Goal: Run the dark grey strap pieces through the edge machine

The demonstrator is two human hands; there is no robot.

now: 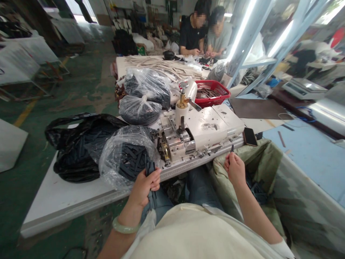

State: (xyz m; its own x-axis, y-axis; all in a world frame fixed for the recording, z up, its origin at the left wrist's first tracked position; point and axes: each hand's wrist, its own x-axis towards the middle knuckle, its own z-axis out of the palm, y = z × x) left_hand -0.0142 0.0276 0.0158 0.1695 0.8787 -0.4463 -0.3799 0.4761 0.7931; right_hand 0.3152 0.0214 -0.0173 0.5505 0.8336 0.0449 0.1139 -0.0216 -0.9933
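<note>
Head: both hands (145,183) curled round dark strips (150,167); machine (210,127) on white table (72,198), green floor (88,84).

A factory workshop: a metal-bodied industrial machine (210,124) is on the near tabletop (50,201), with plastic bags (141,111) and loose dark strips (132,160) to its left; two people (192,36) bend over small pieces at the far side, and yellow lines (25,113) cross the green floor (90,84).

The only view looks forward and down from the wearer's head, its wide field taking in the torso (185,232) close below, the skiving machine (208,126) at mid-frame and two co-workers (192,34) well beyond it.
</note>
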